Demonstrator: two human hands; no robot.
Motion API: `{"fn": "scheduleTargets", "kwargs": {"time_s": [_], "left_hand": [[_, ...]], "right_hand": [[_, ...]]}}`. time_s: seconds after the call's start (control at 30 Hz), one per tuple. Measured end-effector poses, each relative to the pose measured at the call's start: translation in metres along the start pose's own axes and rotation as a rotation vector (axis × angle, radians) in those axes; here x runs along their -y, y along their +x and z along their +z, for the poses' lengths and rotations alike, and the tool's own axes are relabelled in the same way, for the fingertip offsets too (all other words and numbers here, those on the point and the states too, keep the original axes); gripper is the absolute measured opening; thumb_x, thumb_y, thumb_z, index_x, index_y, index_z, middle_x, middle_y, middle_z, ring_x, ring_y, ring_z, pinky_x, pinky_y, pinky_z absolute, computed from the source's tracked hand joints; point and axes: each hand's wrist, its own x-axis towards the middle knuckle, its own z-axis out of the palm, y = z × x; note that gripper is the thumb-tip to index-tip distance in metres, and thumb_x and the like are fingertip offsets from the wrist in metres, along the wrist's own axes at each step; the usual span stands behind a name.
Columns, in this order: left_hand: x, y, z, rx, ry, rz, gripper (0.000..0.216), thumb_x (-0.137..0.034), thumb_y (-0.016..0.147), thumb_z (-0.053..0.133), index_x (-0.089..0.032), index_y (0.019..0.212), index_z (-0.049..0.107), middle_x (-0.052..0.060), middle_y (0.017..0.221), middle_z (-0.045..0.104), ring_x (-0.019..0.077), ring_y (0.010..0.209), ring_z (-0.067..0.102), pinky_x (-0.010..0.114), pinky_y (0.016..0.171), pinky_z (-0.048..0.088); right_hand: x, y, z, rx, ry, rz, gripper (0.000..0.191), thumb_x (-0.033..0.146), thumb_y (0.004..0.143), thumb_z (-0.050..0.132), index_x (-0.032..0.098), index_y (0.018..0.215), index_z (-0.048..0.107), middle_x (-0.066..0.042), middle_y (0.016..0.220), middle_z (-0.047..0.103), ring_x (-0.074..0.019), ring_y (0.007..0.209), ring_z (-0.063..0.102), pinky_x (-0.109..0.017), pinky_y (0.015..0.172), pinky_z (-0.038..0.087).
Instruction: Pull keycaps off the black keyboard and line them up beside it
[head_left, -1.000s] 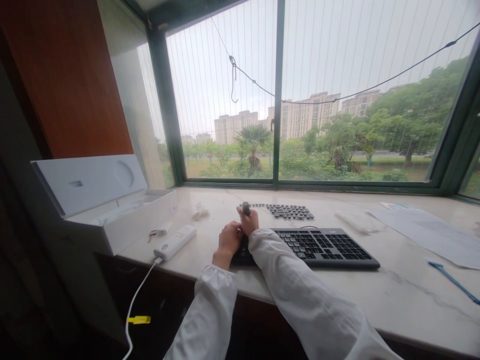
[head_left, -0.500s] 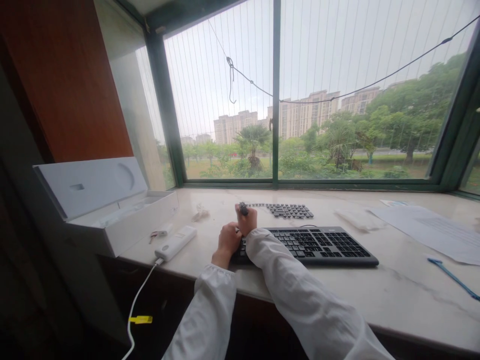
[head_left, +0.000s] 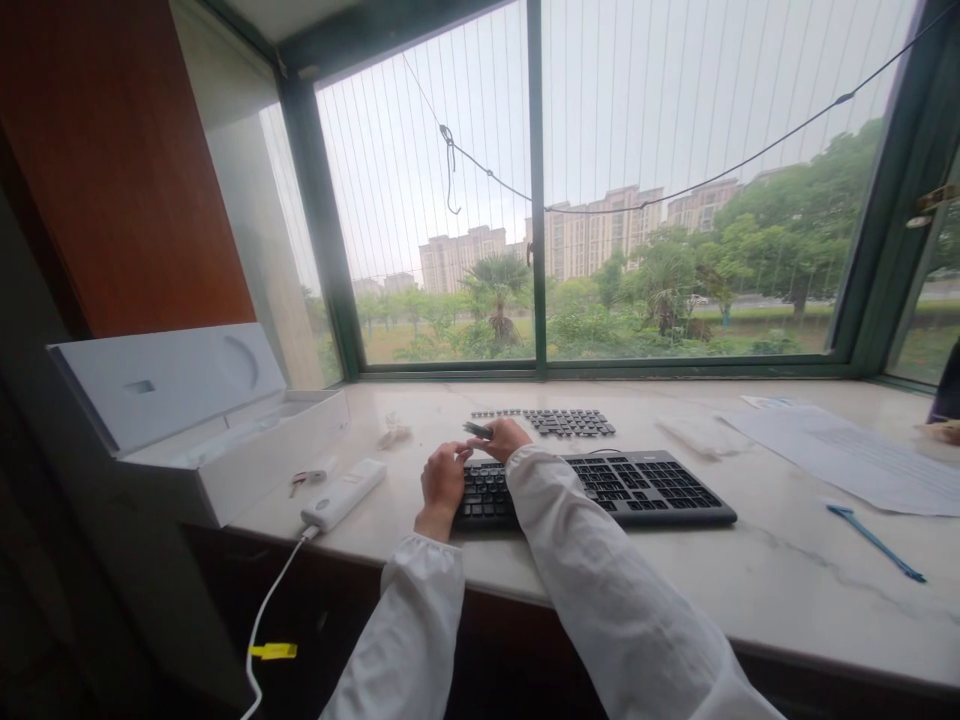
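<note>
A black keyboard [head_left: 652, 495] lies along the front of the marble counter, partly covered by my forearms. My right hand [head_left: 504, 440] is closed around a short dark tool with a rounded grip [head_left: 478, 430], which lies nearly level above the keyboard's back left edge; its exact kind is unclear. My left hand [head_left: 442, 482] is beside it over the keyboard's left end, fingertips pinched together and meeting the right hand's fingers. Whatever the left fingers pinch is too small to make out. Behind the keyboard, loose black keycaps [head_left: 570, 422] are laid out in rows.
At left stand an open white box [head_left: 277, 440], a white power strip [head_left: 343, 495] with its cable, and a small key [head_left: 300, 482]. To the right lie a clear plastic bag [head_left: 701, 437], printed paper [head_left: 847, 455] and a blue stick-like tool [head_left: 877, 543]. Part of another person shows at far right.
My hands have lifted off the keys and come together. The dark tool has tipped from pointing at the keyboard to lying nearly level. The camera view has turned slightly right.
</note>
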Motion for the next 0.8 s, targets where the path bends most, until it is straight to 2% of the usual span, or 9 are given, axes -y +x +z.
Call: {"fn": "scheduleTargets", "kwargs": {"time_s": [0.1, 0.2, 0.33, 0.47, 0.6, 0.7, 0.8], "left_hand": [[0.002, 0.000, 0.001, 0.011, 0.018, -0.001, 0.022, -0.035, 0.088, 0.048, -0.026, 0.101, 0.064, 0.003, 0.104, 0.067, 0.0177, 0.095, 0.059, 0.026, 0.075, 0.040], [0.002, -0.001, 0.000, 0.006, 0.014, 0.011, 0.021, -0.035, 0.089, 0.046, -0.028, 0.101, 0.063, 0.001, 0.100, 0.068, 0.0176, 0.091, 0.060, 0.026, 0.071, 0.040], [-0.004, -0.003, -0.005, 0.000, -0.004, 0.025, 0.021, -0.032, 0.088, 0.048, -0.029, 0.103, 0.062, 0.001, 0.100, 0.067, 0.0171, 0.091, 0.060, 0.026, 0.072, 0.040], [-0.010, -0.005, -0.010, -0.022, -0.023, 0.041, 0.020, -0.032, 0.087, 0.052, -0.026, 0.102, 0.062, 0.002, 0.098, 0.068, 0.0172, 0.091, 0.060, 0.026, 0.073, 0.041], [-0.010, -0.006, -0.010, -0.069, -0.028, 0.037, 0.019, -0.035, 0.087, 0.051, -0.026, 0.102, 0.060, 0.001, 0.095, 0.068, 0.0167, 0.087, 0.061, 0.025, 0.068, 0.040], [-0.007, -0.005, -0.008, -0.088, -0.031, 0.055, 0.018, -0.036, 0.087, 0.051, -0.026, 0.099, 0.058, 0.000, 0.094, 0.068, 0.0161, 0.084, 0.061, 0.024, 0.066, 0.039], [-0.004, -0.004, -0.006, -0.079, -0.029, 0.051, 0.016, -0.034, 0.086, 0.051, -0.026, 0.098, 0.059, 0.000, 0.094, 0.068, 0.0157, 0.085, 0.061, 0.024, 0.066, 0.038]], "right_hand": [[-0.003, 0.000, 0.003, 0.048, -0.139, -0.096, 0.024, 0.039, 0.051, 0.079, 0.022, 0.047, 0.063, 0.004, 0.038, 0.049, -0.0095, 0.045, 0.045, -0.020, 0.046, 0.026], [-0.004, 0.001, 0.004, 0.043, -0.156, -0.094, 0.027, 0.041, 0.051, 0.079, 0.021, 0.044, 0.061, 0.004, 0.036, 0.046, -0.0093, 0.043, 0.043, -0.020, 0.045, 0.025], [-0.003, 0.002, 0.004, 0.043, -0.129, -0.075, 0.032, 0.039, 0.050, 0.079, 0.020, 0.038, 0.057, 0.005, 0.033, 0.043, -0.0078, 0.040, 0.040, -0.020, 0.044, 0.023], [-0.002, 0.002, 0.003, 0.073, -0.106, -0.063, 0.030, 0.039, 0.054, 0.077, 0.019, 0.040, 0.058, 0.005, 0.034, 0.044, -0.0073, 0.040, 0.040, -0.020, 0.043, 0.022], [0.000, 0.001, 0.001, 0.093, -0.096, -0.055, 0.029, 0.040, 0.057, 0.074, 0.019, 0.041, 0.060, 0.005, 0.035, 0.045, -0.0082, 0.041, 0.041, -0.020, 0.043, 0.023], [0.001, 0.001, -0.001, 0.111, -0.110, -0.031, 0.024, 0.041, 0.064, 0.070, 0.020, 0.051, 0.067, 0.003, 0.040, 0.051, -0.0105, 0.046, 0.047, -0.021, 0.047, 0.028], [0.003, 0.004, -0.004, 0.105, -0.099, 0.004, 0.020, 0.040, 0.068, 0.067, 0.022, 0.061, 0.072, 0.001, 0.054, 0.062, -0.0129, 0.057, 0.054, -0.021, 0.054, 0.033]]}}
